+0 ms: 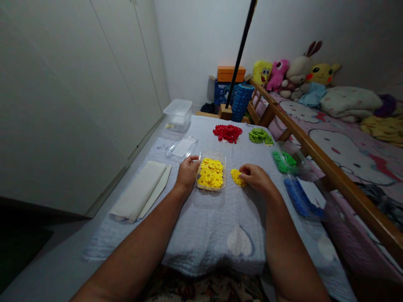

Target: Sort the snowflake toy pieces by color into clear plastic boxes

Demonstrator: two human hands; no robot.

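Observation:
A clear plastic box filled with yellow flower-shaped building discs stands at the middle of the cloth-covered table. My left hand is closed on its left wall, thumb side towards the rim. To the right of the box, my right hand pinches at a small group of yellow flower discs on the cloth; how many of them its fingers hold cannot be made out. Behind lie a heap of red pieces and a smaller heap of light green pieces.
Green pieces and blue pieces sit in clear boxes on the right, beside a wooden bed rail. At left are folded cream fabric, a clear lid and a stacked clear container. A black pole rises behind.

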